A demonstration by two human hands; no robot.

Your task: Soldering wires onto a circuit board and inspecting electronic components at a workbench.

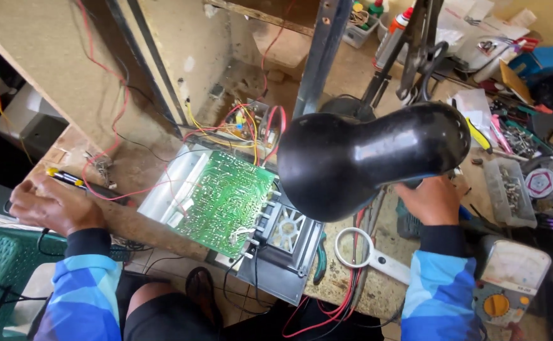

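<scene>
Left hand is resting flat on the edge of the table, fingers closed loosely over nothing as far as I can see, just beside a yellow-and-black probe with a red wire trailing off it. Right hand is tucked under the black lamp head, and I honestly can't tell whether those fingers are gripping anything because the lamp hides them. The green circuit board sits tilted between the two hands, solder side up, on top of a metal chassis with a small fan showing near its corner. A magnifying glass lies just right of that, and an analog multimeter sits by the right forearm (the whole right side is a tool jungle). What I'd worry about: the board looks propped, not fixed, so a nudge could tip it, and those loose wires could snag a sleeve or short against bare solder joints.
</scene>
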